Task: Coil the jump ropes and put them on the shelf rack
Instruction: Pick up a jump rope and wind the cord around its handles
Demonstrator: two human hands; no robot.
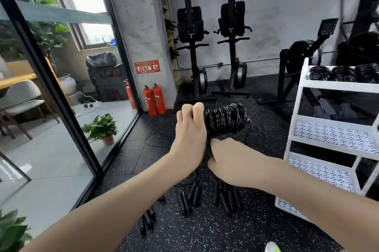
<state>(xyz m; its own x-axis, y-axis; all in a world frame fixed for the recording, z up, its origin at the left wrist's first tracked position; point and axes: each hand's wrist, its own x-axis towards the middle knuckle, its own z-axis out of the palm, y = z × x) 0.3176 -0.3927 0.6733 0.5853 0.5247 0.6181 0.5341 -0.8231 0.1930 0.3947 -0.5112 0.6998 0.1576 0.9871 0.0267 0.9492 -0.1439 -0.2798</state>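
My left hand [191, 128] grips one end of a black jump rope coil [225, 119], held up in the middle of the view, its loops wound tightly side by side. Just below it my right hand [231, 162] pinches the rope where it hangs under the coil. Several other black jump ropes [194, 196] with ribbed handles lie loose on the speckled floor beneath my arms. The white shelf rack [332, 104] stands to the right, and coiled black ropes [344, 73] sit on its top shelf.
A glass wall [67, 91] runs along the left, with a potted plant [102, 128] behind it. Two red fire extinguishers [154, 100] stand by the concrete pillar. Black exercise machines [213, 50] line the back wall. A loose rope [155, 141] trails on the floor.
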